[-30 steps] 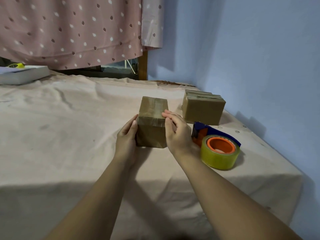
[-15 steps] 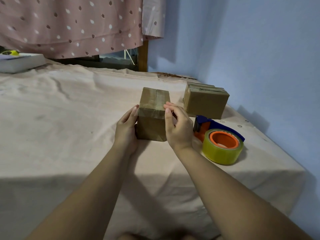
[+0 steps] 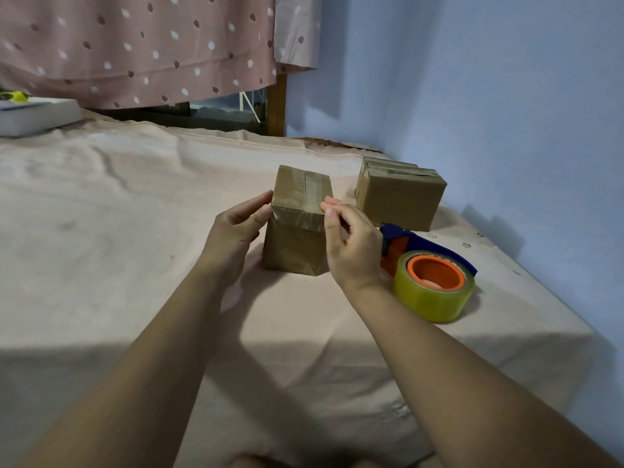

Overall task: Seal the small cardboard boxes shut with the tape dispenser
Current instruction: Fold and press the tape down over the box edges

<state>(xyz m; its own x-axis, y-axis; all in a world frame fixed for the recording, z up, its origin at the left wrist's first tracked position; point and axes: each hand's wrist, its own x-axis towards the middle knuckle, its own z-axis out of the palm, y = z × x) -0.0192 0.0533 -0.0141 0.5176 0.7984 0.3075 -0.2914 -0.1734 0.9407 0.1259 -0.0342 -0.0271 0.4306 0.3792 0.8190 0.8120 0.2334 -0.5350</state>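
Observation:
A small cardboard box [image 3: 293, 244] stands upright on the cloth-covered table [image 3: 135, 231], with clear tape over its top seam and down its front. My left hand [image 3: 233, 231] rests against the box's left side, fingers nearly straight and thumb by the front edge. My right hand [image 3: 351, 244] holds the upper right edge, fingertips curled on the tape and thumb on the front face. The tape dispenser [image 3: 432, 278], blue with an orange hub and a yellowish roll, lies just right of my right hand.
A second taped cardboard box [image 3: 401, 197] stands behind the dispenser near the blue wall [image 3: 506, 113]. A white flat box [image 3: 37, 116] lies at the far left under a dotted curtain [image 3: 135, 45]. The table's right edge drops off beyond the dispenser.
My right fingers have curled more over the box's upper right edge. The left thumb has come round to the front edge. The box has stayed between my hands.

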